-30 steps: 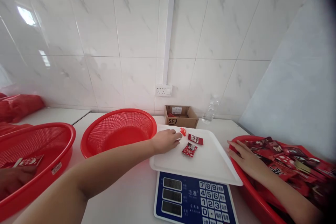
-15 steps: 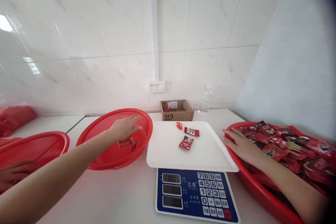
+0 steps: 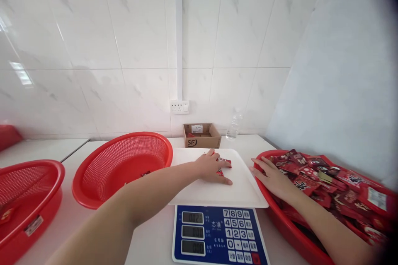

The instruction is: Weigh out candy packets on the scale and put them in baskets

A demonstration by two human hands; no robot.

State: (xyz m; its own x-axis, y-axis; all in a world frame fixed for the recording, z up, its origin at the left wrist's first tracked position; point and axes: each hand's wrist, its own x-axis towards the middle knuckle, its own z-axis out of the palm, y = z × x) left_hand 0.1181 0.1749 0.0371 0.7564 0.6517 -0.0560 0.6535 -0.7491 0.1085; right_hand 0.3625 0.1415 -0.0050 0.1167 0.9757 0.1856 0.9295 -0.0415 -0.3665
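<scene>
My left hand [image 3: 214, 167] is over the white scale tray [image 3: 211, 194], its fingers spread across small red snack packets [image 3: 226, 162] and partly covering them. Whether the fingertips press on the packets cannot be made out. My right hand [image 3: 273, 176] lies at the near-left rim of the right red basket [image 3: 280, 215], fingers stretched out, holding nothing. That basket is heaped with red snack packets [image 3: 326, 178]. Beneath the tray sits the blue scale panel [image 3: 220, 234] with its keypad and three displays. Left of the tray stands a perforated red basket [image 3: 124, 149] with a few packets partly hidden behind my forearm.
Another red basket [image 3: 46, 198] stands at the far left, with a packet inside. Behind the tray are a small cardboard box [image 3: 203, 141] and a clear plastic bottle [image 3: 234, 125]. A socket plate [image 3: 179, 107] is on the tiled wall.
My left hand has moved right, from the middle basket to the packets on the tray. Another person's hand has left the far-left basket. My right hand stays at its basket's rim.
</scene>
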